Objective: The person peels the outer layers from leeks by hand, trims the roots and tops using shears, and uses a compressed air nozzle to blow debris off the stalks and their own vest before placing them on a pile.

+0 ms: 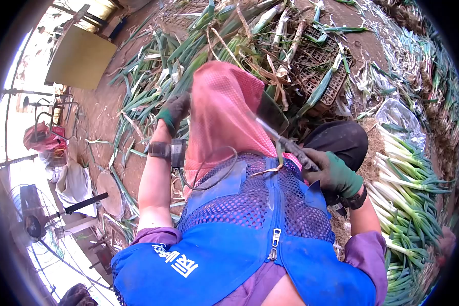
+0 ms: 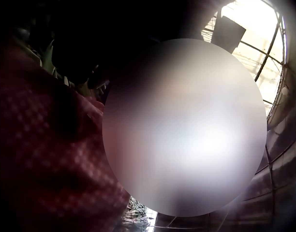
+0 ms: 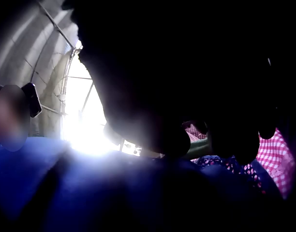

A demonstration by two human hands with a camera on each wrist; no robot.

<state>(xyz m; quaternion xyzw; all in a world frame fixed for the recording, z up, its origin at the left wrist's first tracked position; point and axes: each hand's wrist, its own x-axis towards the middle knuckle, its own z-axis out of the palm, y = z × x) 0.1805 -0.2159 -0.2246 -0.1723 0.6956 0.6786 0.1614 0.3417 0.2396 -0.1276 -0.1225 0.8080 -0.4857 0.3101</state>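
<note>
Grey rod (image 1: 286, 143) is being gripped by the right hand (image 1: 336, 172); beside pink checked cloth (image 1: 222, 109) the left hand (image 1: 175, 109) is being held, grip impossible to tell.

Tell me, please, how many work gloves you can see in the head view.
2: one on the left hand, beside the pink cloth; one on the right hand, gripping a dark handle. Others may be hidden.

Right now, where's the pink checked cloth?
The pink checked cloth is mid-picture in the head view, by the blue vest, between the gloved left hand and the right hand gripping a dark handle.
</note>
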